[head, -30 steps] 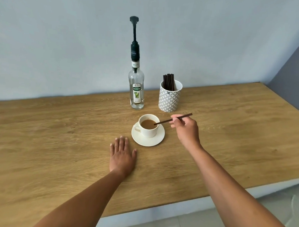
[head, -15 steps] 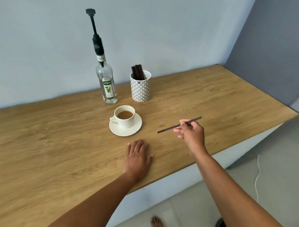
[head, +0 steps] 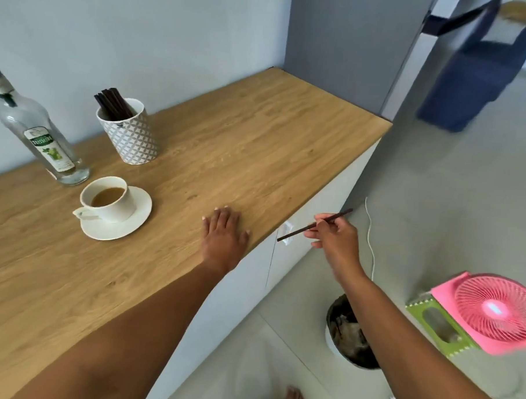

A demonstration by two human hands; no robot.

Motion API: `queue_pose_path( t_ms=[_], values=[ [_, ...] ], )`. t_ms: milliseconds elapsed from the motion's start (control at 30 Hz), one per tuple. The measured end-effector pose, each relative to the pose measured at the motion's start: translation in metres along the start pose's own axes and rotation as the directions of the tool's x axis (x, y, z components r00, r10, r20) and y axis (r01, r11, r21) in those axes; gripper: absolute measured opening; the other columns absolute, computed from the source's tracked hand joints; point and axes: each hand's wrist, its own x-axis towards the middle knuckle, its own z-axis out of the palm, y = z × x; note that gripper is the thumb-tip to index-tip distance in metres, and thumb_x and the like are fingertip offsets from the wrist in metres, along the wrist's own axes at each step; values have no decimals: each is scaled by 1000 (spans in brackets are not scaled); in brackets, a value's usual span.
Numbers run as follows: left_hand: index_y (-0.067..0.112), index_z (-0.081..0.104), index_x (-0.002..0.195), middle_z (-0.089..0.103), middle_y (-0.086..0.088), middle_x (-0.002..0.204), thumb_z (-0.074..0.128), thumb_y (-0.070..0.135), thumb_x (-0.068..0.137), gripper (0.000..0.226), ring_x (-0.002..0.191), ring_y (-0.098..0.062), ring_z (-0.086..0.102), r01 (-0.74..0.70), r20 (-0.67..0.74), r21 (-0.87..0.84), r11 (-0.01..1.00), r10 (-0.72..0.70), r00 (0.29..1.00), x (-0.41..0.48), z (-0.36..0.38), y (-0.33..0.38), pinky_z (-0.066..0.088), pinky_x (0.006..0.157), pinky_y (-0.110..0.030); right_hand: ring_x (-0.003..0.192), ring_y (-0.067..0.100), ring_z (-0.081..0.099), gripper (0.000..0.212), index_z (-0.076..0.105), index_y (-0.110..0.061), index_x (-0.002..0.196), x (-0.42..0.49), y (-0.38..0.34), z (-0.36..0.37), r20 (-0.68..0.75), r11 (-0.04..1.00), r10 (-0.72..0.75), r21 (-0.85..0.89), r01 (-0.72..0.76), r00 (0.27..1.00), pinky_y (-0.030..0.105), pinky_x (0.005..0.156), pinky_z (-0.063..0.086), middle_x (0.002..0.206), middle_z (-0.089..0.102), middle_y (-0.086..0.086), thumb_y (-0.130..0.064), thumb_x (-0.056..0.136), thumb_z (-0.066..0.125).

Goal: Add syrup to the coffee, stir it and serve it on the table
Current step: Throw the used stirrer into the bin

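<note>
Stirrer held out past the counter edge, coffee left on the wood.

The right hand [head: 334, 235] pinches a thin dark stirrer [head: 314, 224] in a narrow grip, above a bin [head: 350, 339] on the floor. The left hand [head: 224, 237] lies flat, fingers spread, on the grained oak counter [head: 258, 132]. Well to its left sits the round white cup [head: 108, 198] of milky coffee on a glossy saucer [head: 134, 221], just beside a clear glass syrup bottle [head: 44, 141]; its green label is too blurred to read.
</note>
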Motion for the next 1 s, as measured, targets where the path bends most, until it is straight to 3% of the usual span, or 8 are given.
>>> queue_pose_path(
  t_ms=[100, 267, 467, 667, 867, 1000],
  values=[
    [20, 31, 153, 22, -9, 165, 31, 50, 101, 60, 155, -27, 6, 12, 6, 0, 1000, -12, 1000, 20, 7, 17, -2, 124, -50, 76, 15, 75, 16, 67, -19, 92, 6, 15, -36, -70, 1000, 10, -21, -12, 998, 31, 62, 54, 89, 74, 7, -12, 92, 53],
    [19, 29, 153, 18, -11, 166, 30, 48, 102, 59, 155, -29, 4, 54, 4, 15, 998, -55, 999, 45, 16, 50, -2, 124, -52, 81, 15, 73, 19, 65, -27, 87, 16, 41, -93, -183, 989, 36, -132, -61, 982, 42, 80, 57, 82, 72, -3, -12, 92, 54],
    [18, 27, 155, 17, -14, 166, 28, 46, 102, 60, 154, -31, 4, 119, -21, 43, 992, -118, 993, 66, 24, 76, -1, 124, -52, 89, 15, 69, 23, 62, -34, 85, 24, 75, -160, -259, 933, 27, -341, -118, 965, 21, 71, 45, 88, 71, -4, -14, 93, 53],
    [19, 31, 152, 20, -14, 164, 30, 43, 100, 57, 154, -32, 7, 178, -49, 50, 983, -175, 983, 79, 29, 86, 0, 123, -54, 95, 15, 61, 22, 67, -23, 100, 33, 114, -203, -315, 854, 77, -469, -225, 946, 22, 81, 41, 107, 70, -1, -11, 92, 49],
    [20, 32, 150, 22, -13, 163, 29, 45, 99, 57, 153, -33, 8, 198, -72, 59, 978, -194, 978, 85, 36, 86, 1, 123, -55, 108, 21, 62, 28, 65, -19, 115, 37, 142, -223, -328, 813, 141, -499, -298, 934, 24, 85, 39, 119, 68, 2, -16, 95, 46],
    [20, 33, 149, 24, -14, 163, 29, 46, 99, 57, 153, -33, 9, 196, -85, 53, 979, -191, 978, 86, 38, 85, 1, 123, -55, 109, 19, 61, 28, 65, -21, 114, 40, 145, -221, -308, 821, 159, -487, -299, 938, 24, 86, 38, 119, 68, 1, -17, 95, 45]
  ],
)
